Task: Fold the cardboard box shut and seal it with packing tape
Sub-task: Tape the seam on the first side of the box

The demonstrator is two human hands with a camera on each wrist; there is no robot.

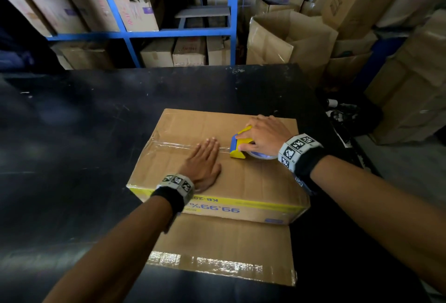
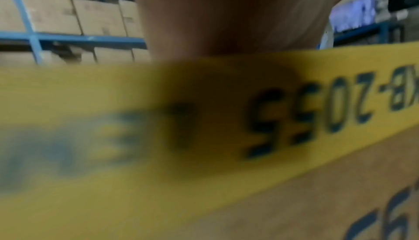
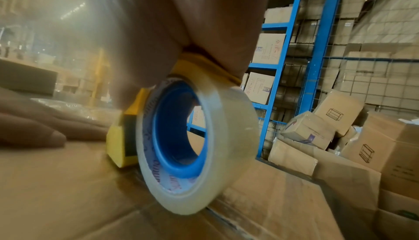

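The cardboard box lies at the centre of the head view on a dark table, flaps folded shut. On its left half, a laid strip of clear tape covers the seam. The left hand presses it with flat, straight fingers. Right of centre, the right hand grasps the yellow tape dispenser. Sealing looks midway; the next move probably calls for drawing the dispenser rightward to the box's edge.
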